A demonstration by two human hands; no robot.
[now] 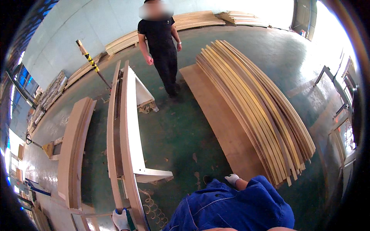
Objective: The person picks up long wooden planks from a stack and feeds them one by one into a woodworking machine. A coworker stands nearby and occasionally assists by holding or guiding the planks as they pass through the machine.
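My left hand [120, 220], in a white work glove, is at the near end of a long wooden frame [128, 127] lying on a white-sided stand [136, 115]. Something blue and dark green shows beside its fingers; whether the hand grips it is unclear. My right hand [232, 179], gloved in white too, hangs low beside my blue work jacket [231, 205], fingers partly bent, with nothing seen in it. A long stack of wooden strips [254, 106] lies on a brown board [219, 124] past my right hand.
A co-worker in black [162, 43] stands beyond the stand. Stacked brown boards [76, 156] lie at the left, near a yellow pallet-truck part [49, 150]. A coiled air hose [151, 206] hangs beside the frame. A post with black and yellow tape [92, 62] leans behind. More timber [196, 20] lines the wall.
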